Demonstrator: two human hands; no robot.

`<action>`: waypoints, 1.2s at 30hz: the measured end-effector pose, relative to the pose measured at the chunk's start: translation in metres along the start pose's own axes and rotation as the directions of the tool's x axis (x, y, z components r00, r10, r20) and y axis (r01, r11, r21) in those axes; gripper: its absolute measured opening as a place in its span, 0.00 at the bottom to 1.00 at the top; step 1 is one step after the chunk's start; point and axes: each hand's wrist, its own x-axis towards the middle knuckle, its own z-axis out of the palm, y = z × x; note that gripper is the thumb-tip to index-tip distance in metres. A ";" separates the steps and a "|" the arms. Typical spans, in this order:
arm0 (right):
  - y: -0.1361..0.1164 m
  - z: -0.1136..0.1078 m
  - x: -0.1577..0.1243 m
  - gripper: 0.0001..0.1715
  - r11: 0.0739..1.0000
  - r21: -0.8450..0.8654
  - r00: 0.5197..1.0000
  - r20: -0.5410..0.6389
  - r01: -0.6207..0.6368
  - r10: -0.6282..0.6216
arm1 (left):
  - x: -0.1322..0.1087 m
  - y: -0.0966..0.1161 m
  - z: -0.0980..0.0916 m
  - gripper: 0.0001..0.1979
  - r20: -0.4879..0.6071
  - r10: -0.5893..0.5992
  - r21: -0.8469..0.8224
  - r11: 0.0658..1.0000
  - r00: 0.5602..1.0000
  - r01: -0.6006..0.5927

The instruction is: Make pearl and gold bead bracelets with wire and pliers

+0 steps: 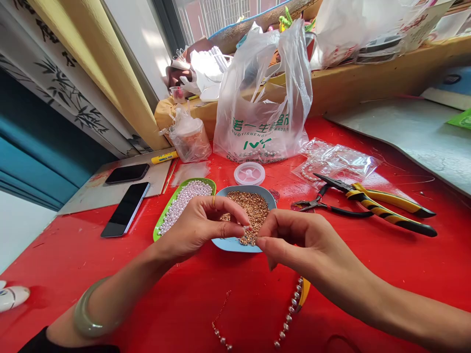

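Observation:
My left hand pinches a small whitish bead between thumb and forefinger, above the blue dish. My right hand is closed in a pinch just to the right of it; what its fingertips hold is too small to make out. Many small gold beads fill the blue dish. On its left stands a green dish of pearl-white beads. Below the hands are a short piece of beaded chain and a longer beaded strand, with a yellow-handled tool partly hidden behind my right wrist.
Black-and-yellow pliers and smaller red-and-black pliers lie at right. Behind them is a clear packet of beads. A plastic bag stands at the back, a round clear lid before it. Two phones lie left.

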 end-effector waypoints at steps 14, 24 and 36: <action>0.016 0.001 0.007 0.03 0.993 0.053 0.994 -0.014 0.108 -0.107 | -0.001 0.003 0.002 0.02 0.000 0.115 0.108 0.987 0.993 -0.115; 0.009 -0.006 0.007 0.05 0.921 -0.302 0.946 -0.133 0.245 -0.295 | -0.004 0.006 0.008 0.08 -0.066 0.201 0.209 0.961 0.977 -0.184; 0.011 -0.007 0.010 0.07 0.931 -0.300 0.967 -0.081 0.207 -0.241 | -0.003 0.003 0.006 0.04 -0.073 0.337 0.490 0.832 0.939 -0.260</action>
